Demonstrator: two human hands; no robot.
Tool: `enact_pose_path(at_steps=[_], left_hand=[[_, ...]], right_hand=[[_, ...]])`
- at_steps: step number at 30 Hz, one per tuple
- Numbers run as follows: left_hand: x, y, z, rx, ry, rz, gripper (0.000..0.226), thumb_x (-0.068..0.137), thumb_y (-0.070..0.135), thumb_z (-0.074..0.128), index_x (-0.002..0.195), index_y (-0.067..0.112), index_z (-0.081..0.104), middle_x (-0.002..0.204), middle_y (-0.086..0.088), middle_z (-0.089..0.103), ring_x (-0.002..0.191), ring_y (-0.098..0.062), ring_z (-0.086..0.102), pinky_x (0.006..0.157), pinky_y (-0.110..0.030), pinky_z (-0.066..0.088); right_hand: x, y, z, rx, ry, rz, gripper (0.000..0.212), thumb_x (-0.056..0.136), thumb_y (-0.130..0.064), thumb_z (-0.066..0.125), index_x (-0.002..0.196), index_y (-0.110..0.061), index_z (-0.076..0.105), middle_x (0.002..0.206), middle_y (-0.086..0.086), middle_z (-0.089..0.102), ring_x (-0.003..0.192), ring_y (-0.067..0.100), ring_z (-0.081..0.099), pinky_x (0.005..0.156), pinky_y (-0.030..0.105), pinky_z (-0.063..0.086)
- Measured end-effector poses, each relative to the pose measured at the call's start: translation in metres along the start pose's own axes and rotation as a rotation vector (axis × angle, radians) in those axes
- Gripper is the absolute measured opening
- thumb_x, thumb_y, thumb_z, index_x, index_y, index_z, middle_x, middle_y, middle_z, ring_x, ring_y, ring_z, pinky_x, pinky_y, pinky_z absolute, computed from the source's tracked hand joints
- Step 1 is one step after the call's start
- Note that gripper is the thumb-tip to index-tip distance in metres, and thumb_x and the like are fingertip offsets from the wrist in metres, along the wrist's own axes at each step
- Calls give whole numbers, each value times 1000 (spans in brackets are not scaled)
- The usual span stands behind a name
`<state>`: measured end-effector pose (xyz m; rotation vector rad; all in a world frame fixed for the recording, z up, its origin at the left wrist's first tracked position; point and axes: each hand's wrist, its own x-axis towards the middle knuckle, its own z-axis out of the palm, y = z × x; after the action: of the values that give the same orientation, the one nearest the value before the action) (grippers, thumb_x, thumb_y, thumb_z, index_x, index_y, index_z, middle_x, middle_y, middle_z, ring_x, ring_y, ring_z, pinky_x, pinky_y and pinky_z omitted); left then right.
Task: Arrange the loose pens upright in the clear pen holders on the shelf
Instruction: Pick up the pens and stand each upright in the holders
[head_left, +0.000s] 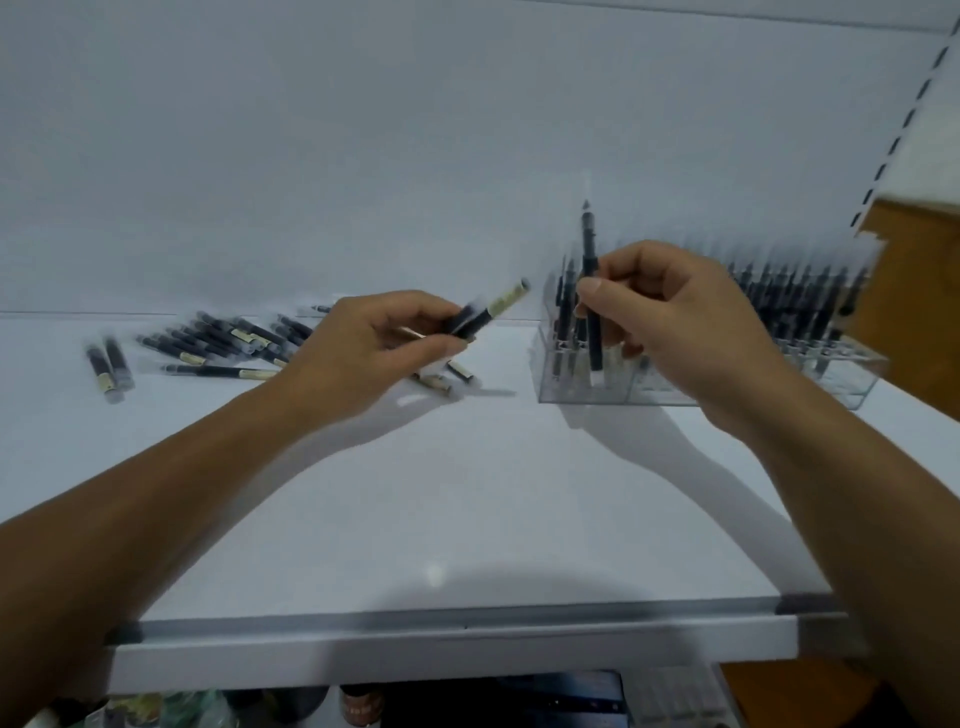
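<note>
Hands both busy: R hand (675, 322) pinches 1 pen (591, 270) upright over clear holder (587, 392), prob. aiming for a slot. L hand (384, 343) grips spare pens (483, 314), ready to feed. Loose pile (218, 345) lies on shelf (415, 493).

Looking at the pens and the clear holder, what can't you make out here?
Head view throughout.
1. Print on beige labels of the dark loose pens: motion-blurred, too small.
2. How many dark pens the left hand grips: blur smears them.
3. Middle of the clear plastic pen holder: behind the right hand pinching an upright dark pen.
4. Items under the white shelf: cut by the bottom edge.
</note>
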<state>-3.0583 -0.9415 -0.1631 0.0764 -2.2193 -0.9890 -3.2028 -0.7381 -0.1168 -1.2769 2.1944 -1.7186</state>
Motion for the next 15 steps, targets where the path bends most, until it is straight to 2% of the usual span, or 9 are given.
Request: enact_pose_path(at_steps=[2,4,6,8,12,15], left_hand=[[5,17,10,-212,23,-35,18,73,22,73,87,33,74,89,8,75,83,-10,70,80,-22,54],[11,36,20,-376,19,-78,20,72,19,71,92,22,73,90,-2,76,87,-18,70,83,-28,57],[18,50,33,-466,-7,-129,23,73,19,68,96,14,70,91,-2,76,88,-18,70,82,-29,57],[23,62,50,-527,-22,-167,25,75,21,67,99,15,69,91,1,76,89,-14,70,78,-27,57],[30,72,80,-649,23,-233,21,82,15,66,103,14,67,95,0,76,92,-13,71,83,-31,57],[23,69,93,-690,64,-260,16,87,9,63,102,13,67,95,0,76,90,-11,70,81,-26,57]], right_hand=[[2,1,-13,-13,23,0,5,90,-24,67,87,-20,67,84,4,72,58,1,60,54,15,47],[3,3,-23,-18,44,-8,7,91,-25,67,88,-19,68,83,3,72,60,2,60,56,16,48],[5,5,-31,-34,61,-22,10,91,-28,66,85,-20,69,73,-4,69,60,1,60,56,15,47],[7,7,-36,-44,86,-30,11,92,-30,66,82,-23,68,64,-11,66,59,0,61,57,14,48],[13,11,-45,-46,156,-48,4,92,-27,66,89,-27,65,75,-9,68,66,2,66,60,17,53],[18,13,-48,-36,167,-61,7,93,-23,65,91,-28,61,82,-4,69,68,3,69,60,16,53]])
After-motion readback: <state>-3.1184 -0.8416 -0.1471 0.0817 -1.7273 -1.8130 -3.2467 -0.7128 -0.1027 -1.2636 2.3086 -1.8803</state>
